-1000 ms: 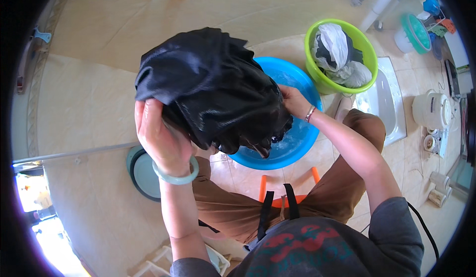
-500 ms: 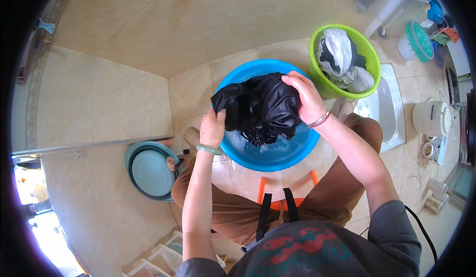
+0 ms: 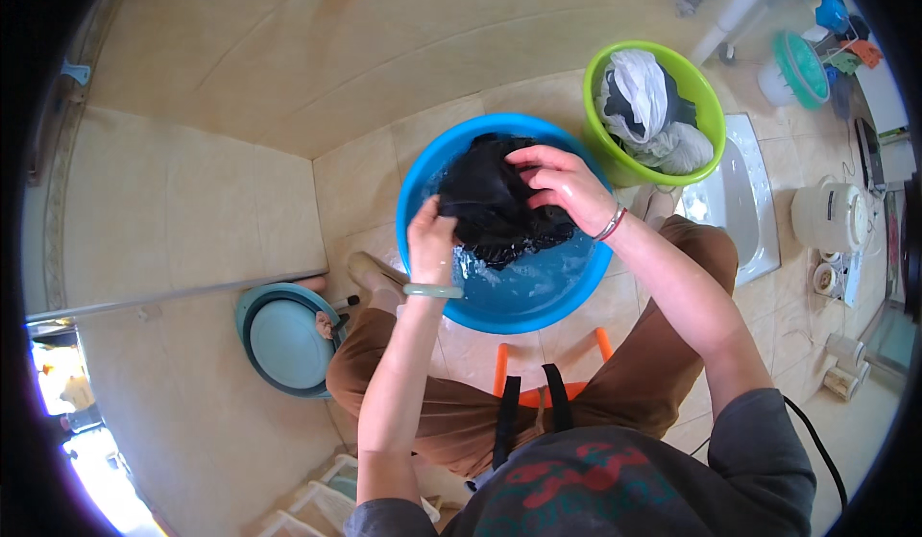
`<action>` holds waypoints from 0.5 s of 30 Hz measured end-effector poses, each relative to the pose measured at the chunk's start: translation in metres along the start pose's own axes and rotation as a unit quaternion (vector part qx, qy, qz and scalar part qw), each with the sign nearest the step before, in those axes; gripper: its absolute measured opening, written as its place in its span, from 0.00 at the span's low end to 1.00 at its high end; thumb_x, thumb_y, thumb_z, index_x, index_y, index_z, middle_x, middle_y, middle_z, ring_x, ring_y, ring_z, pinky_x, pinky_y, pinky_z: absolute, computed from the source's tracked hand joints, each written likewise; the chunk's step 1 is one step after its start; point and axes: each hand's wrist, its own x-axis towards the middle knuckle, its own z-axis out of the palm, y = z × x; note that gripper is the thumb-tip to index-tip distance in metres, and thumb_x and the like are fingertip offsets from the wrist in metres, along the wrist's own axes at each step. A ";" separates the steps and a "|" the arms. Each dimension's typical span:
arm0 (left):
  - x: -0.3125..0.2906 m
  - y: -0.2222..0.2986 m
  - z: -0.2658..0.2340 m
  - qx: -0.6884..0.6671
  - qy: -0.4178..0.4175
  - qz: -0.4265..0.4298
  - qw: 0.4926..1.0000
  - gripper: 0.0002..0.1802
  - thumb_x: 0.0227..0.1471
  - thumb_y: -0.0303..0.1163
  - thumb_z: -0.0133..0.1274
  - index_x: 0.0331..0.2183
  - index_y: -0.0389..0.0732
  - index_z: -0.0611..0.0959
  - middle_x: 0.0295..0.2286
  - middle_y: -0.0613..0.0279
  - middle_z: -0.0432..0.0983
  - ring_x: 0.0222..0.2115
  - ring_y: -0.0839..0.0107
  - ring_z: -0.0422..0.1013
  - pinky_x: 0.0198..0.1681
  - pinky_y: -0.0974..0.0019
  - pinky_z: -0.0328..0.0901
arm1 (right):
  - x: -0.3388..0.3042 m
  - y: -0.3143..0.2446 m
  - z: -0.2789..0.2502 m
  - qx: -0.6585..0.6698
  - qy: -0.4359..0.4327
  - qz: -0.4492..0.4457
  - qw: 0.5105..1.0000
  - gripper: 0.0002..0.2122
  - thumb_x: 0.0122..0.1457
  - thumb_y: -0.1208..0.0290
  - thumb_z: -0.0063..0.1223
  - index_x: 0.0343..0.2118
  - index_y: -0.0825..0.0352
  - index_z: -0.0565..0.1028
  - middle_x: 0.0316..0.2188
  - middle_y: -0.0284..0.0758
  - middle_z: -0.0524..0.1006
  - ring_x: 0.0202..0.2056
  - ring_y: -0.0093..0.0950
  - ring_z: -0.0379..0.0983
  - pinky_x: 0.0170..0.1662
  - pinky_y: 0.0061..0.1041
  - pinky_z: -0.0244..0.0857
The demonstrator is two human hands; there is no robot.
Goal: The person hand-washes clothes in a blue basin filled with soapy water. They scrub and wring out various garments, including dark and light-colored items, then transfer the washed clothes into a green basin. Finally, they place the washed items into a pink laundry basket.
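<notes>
A wet black garment point(image 3: 490, 191) lies bunched in a round blue basin point(image 3: 411, 201) of sudsy water. Its lower folds dip into the water, and its exact cut cannot be made out. At the basin's left side, my left hand point(image 3: 431, 239) pinches the garment's edge between thumb and fingers. My right hand point(image 3: 562, 186) rests against the garment's right side with its fingers spread apart, not closed round the cloth. A pale green bangle circles my left wrist.
A lime green tub point(image 3: 711, 153) with white and dark clothes stands beyond the basin to the right, next to a white squat toilet pan point(image 3: 754, 196). Folded teal basins point(image 3: 288, 345) lean at the left. An orange stool point(image 3: 499, 369) is under me.
The garment has come down from above the basin into the water. My right hand has loosened, its fingers spreading. My left hand moved slightly right, still pinching the edge.
</notes>
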 end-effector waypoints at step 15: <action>-0.003 0.122 0.013 -0.093 0.040 0.145 0.984 0.16 0.62 0.33 0.43 0.47 0.34 0.75 0.44 0.60 0.76 0.41 0.69 0.73 0.48 0.65 0.66 | 0.013 0.035 -0.018 -0.354 0.141 -0.155 0.912 0.05 0.57 0.75 0.49 0.33 0.71 0.71 0.24 0.39 0.70 0.31 0.29 0.69 0.38 0.26 0.62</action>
